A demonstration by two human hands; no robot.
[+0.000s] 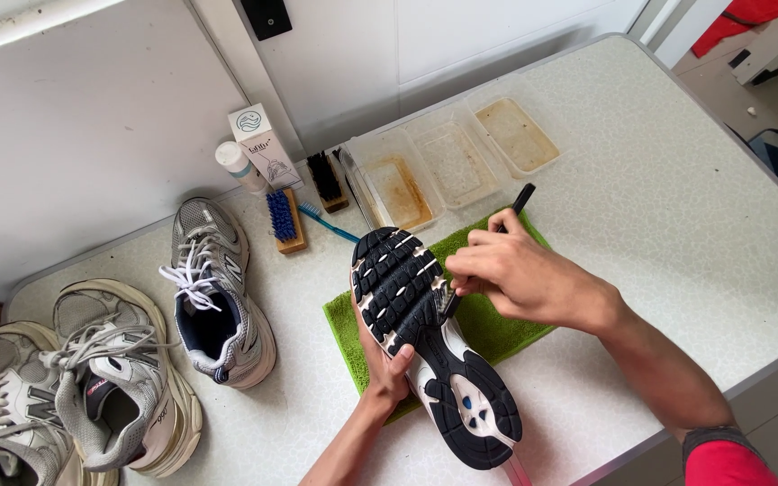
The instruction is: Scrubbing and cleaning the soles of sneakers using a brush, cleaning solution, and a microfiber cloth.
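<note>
My left hand [382, 371] grips a running shoe [425, 342] from underneath, sole up, its black and white tread facing me. The shoe lies over a green towel [497, 328] on the table. My right hand [520, 274] holds a thin black tool [515, 202] like a pen, its lower tip pressed into the grooves of the sole near the forefoot. The tool's far end sticks out past my fingers toward the trays.
Three clear plastic trays [456, 162] with brownish water stand at the back. Beside them lie two wooden brushes [285, 220], a blue toothbrush [326, 222], a small box [263, 144] and a bottle [238, 166]. Three grey sneakers [213, 297] sit on the left of the speckled table [677, 216].
</note>
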